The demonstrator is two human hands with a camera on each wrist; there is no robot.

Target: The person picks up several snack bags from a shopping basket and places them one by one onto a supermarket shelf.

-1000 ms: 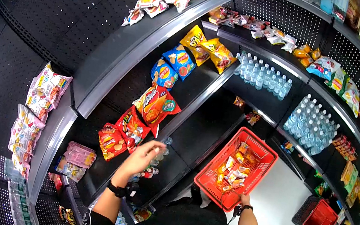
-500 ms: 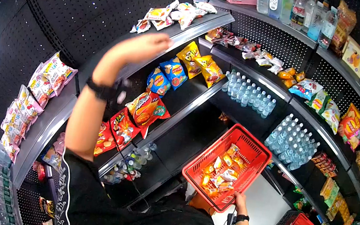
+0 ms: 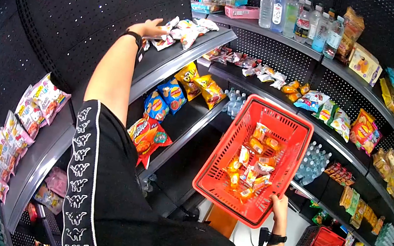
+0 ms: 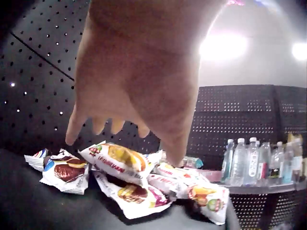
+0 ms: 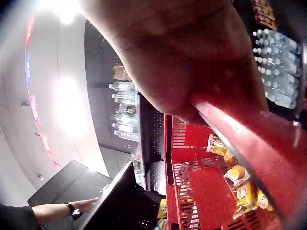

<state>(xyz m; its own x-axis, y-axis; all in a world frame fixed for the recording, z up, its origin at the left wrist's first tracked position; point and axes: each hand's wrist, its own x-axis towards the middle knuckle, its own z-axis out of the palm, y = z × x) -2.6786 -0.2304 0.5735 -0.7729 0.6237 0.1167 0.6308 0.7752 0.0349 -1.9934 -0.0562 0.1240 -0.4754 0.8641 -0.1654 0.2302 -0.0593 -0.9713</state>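
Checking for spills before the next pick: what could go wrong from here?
Two risks. The white packets lie heaped under the left hand, so a grab might knock neighbours off the shelf. Only the right hand grips the red basket, at its rim, so it might tip and spill the orange packets.

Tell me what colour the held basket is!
The basket is red, best seen in the head view.

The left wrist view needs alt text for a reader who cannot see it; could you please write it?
A left hand is stretched over white snack packets piled on a dark shelf, its fingers pointing down toward them. To the right, bottles stand on another shelf.
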